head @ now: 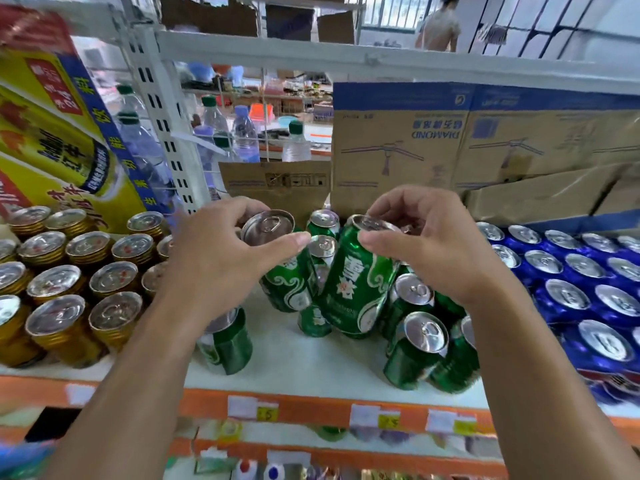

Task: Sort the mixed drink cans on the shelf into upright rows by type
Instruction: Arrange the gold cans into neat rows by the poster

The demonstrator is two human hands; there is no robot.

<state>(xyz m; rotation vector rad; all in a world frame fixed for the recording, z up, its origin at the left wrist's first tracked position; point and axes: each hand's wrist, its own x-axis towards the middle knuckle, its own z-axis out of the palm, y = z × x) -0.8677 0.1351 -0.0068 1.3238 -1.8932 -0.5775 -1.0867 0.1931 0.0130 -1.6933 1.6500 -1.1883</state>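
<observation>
price tags (365, 415) line the orange edge of the shelf (294, 358). on it, green cans (415, 351) stand and lean between rowed gold cans (69, 271) at left and blue cans (571, 289) at right. the left hand (221, 258) curls thumb and fingers round the left can (291, 285) at its rim; the right hand (440, 244) pinches the tilted right can (356, 285) likewise. boxes (485, 147) stand behind.

the left arm (138, 358) reaches in from 7 o'clock, the right arm (540, 358) from 5 o'clock. the left hand (214, 261) curls its fingers and thumb round the top of a green can (291, 282). the right hand (440, 251) grips the other green can (360, 289) the same way.
</observation>
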